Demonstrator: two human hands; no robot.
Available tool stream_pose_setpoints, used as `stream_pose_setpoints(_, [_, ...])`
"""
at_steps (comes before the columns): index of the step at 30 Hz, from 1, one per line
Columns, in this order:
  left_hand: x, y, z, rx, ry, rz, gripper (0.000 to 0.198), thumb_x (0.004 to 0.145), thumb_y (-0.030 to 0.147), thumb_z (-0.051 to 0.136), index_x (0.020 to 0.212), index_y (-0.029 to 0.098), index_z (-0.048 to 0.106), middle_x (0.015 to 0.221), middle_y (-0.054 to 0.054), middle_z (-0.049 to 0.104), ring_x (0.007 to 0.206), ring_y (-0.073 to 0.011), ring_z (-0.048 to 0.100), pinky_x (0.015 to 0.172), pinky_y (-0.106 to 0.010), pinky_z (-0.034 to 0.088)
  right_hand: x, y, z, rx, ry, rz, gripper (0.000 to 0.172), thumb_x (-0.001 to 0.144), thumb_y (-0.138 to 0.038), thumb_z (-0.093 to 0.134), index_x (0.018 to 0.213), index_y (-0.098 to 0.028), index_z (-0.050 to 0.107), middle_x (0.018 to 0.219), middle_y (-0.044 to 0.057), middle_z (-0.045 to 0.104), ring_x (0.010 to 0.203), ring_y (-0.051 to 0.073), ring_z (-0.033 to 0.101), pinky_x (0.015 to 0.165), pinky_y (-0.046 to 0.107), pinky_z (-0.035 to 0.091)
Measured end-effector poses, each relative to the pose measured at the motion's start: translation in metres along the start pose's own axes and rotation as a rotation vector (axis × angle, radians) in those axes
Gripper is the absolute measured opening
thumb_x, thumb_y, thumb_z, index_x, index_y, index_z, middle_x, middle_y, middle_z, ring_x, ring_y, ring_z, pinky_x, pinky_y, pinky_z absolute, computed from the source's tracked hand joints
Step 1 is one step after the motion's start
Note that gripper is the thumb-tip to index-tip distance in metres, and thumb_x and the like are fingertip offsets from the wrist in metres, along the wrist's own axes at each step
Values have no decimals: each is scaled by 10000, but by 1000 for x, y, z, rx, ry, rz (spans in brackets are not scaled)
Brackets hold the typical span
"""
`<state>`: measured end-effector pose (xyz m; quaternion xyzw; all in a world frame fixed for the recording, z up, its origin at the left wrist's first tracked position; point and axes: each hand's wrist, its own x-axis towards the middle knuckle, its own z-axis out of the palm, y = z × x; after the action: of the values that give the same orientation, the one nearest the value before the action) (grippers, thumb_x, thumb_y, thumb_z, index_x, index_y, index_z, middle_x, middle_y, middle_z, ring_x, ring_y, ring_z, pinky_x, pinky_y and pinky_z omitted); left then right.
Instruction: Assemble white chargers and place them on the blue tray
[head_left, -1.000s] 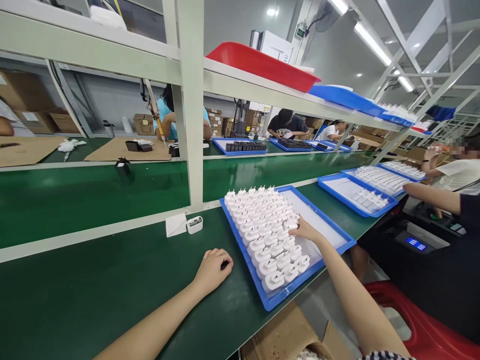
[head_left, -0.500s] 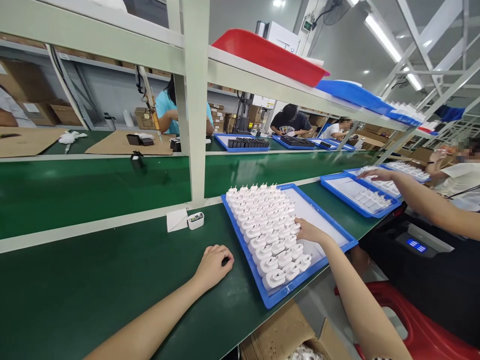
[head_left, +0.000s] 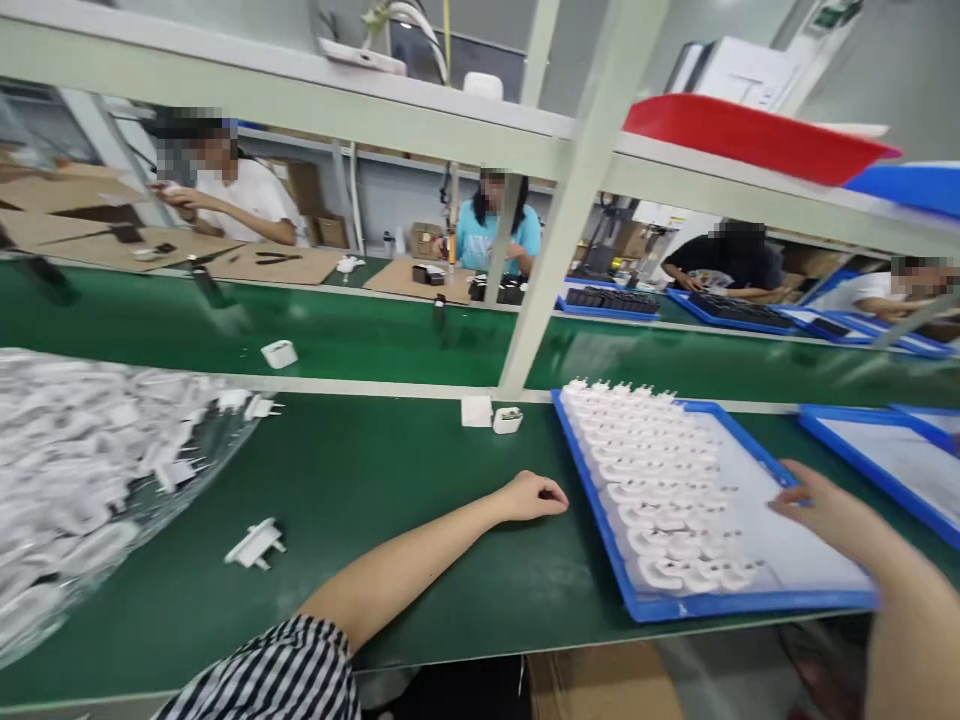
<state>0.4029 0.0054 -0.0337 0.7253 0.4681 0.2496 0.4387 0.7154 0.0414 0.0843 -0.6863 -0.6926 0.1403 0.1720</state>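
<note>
My left hand rests on the green table just left of a blue tray, its fingers curled in with nothing visible in them. White plug adapters stand in close rows in the left part of this tray, metal pins showing. Over the tray's bare right side hovers my right hand, slightly blurred, fingers apart and holding nothing that I can see. Beyond my left hand sit a small opened white casing and a white square card. One loose plug adapter lies further left.
A heap of white plug parts on clear plastic fills the left side. Another white piece lies on the green belt. A pale upright post rises behind the card. A second blue tray is at right; co-workers sit opposite.
The view has swung left, bringing the plug heap into sight. My right hand has moved off the plug rows to the tray's right side. My left hand stays on the table.
</note>
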Motion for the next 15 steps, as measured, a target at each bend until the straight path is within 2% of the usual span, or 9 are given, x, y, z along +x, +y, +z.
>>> stream_pose_setpoints(1, [-2,-1,-3,-51,-39,-33,198,683,260,459,809,165,579,774,0,599,704,-101,523,652,-198,386,-8,-13,-5,37,120,14,440,617,-367,497,1035,-300,378,640,92,564,535,179,514,503,343,387])
stream_pose_setpoints(3, [-14,-1,-9,-85,-69,-78,202,674,264,474,813,163,580,757,8,604,677,-95,530,601,-176,393,-25,-52,-1,132,155,-81,467,642,-471,440,1066,-302,339,753,104,557,604,190,526,562,358,411])
stream_pose_setpoints(5, [-40,3,-16,-66,-135,-102,181,649,270,509,786,179,585,716,25,607,659,-95,535,588,-171,395,-38,-99,28,122,16,-199,485,642,-477,434,1078,-291,335,806,100,550,622,200,529,581,365,429])
stream_pose_setpoints(7, [-80,8,-26,-12,-262,-111,184,628,293,535,777,197,586,701,31,607,659,-105,541,594,-182,399,-38,-143,72,49,-233,-299,502,640,-394,466,1106,-273,324,940,95,524,743,229,532,633,371,440])
stream_pose_setpoints(9, [-128,8,-40,75,-308,-94,220,632,329,529,811,211,578,742,17,606,684,-125,545,605,-204,405,-29,-177,118,-44,-293,-376,592,609,-301,506,1150,-203,286,1105,118,431,955,276,447,777,402,387])
stream_pose_setpoints(10, [-152,6,-48,124,-246,-81,239,635,339,524,835,217,572,787,7,601,715,-137,543,618,-215,407,-23,-191,139,-70,-260,-397,590,617,-277,494,1155,-160,282,1150,138,385,1033,289,381,835,411,340])
stream_pose_setpoints(12, [-196,-4,-68,253,39,-115,250,635,323,520,862,227,561,880,-10,576,804,-165,521,684,-246,400,-15,-214,173,-48,-209,-461,546,654,-271,450,1152,-126,282,1184,149,343,1093,279,314,885,409,285])
stream_pose_setpoints(13, [-213,-12,-80,331,219,-176,240,637,296,514,862,224,559,917,-19,559,849,-179,503,726,-266,387,-13,-225,186,-8,-231,-509,514,676,-280,423,1150,-139,287,1183,138,348,1089,264,325,886,400,287])
stream_pose_setpoints(15, [-236,-32,-109,465,553,-362,223,649,227,485,860,197,552,964,-41,528,909,-197,471,798,-298,352,-19,-245,206,55,-399,-623,471,689,-301,406,1137,-184,317,1178,100,370,1067,239,361,879,385,302])
